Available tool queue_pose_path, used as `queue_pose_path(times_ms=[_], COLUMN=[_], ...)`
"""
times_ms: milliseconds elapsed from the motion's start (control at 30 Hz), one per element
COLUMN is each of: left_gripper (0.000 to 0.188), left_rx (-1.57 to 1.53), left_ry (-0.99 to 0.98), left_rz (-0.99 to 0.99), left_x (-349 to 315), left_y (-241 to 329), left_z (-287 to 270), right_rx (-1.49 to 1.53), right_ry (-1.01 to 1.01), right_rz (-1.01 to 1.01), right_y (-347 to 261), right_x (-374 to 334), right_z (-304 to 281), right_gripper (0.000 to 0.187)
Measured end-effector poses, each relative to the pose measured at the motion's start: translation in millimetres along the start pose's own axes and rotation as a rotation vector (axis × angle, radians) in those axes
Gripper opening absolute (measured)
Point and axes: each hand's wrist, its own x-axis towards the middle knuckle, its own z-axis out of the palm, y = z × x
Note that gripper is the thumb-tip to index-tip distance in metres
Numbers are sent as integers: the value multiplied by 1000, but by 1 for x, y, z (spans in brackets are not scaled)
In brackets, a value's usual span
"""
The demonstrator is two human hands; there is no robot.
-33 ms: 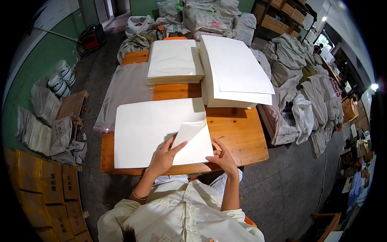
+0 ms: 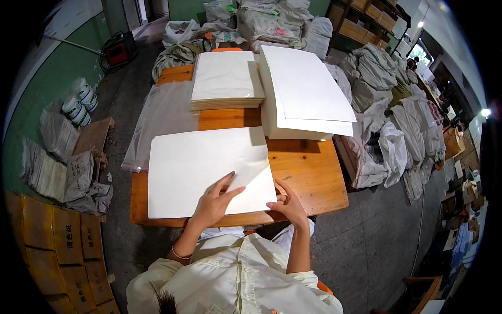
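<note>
My left fingers point(image 2: 225, 184) lie spread flat on the white paper sheet point(image 2: 204, 167); my right hand point(image 2: 288, 204) pinches its corner. Yellow boxes point(image 2: 49, 240) stand far left of the surface point(image 2: 308, 172).

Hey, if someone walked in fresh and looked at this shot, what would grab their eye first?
Probably the large white paper sheet lying flat at the near edge of the orange wooden table, with the left hand pressed on it and the right hand at its lower right corner. Behind it stand two thick stacks of white paper, ringed by heaped grey sacks on the floor.
</note>
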Motion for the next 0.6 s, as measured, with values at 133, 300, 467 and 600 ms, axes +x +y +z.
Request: queue_pose_path(times_ms=[133, 300, 467, 600], left_gripper=[54, 64, 53, 53], left_rx=[11, 29, -11, 72], left_ry=[-120, -125, -87, 72], left_rz=[20, 17, -16, -3], left_x=[5, 5, 3, -1], left_y=[17, 15, 10, 3], left_z=[-7, -7, -4, 3], right_rx=[-54, -60, -39, -2], right_ry=[32, 64, 65, 4], right_rz=[8, -15, 5, 13], right_y=[-2, 5, 2, -8], right_x=[1, 4, 2, -4], right_z=[4, 4, 4, 4], right_gripper=[80, 78, 78, 78])
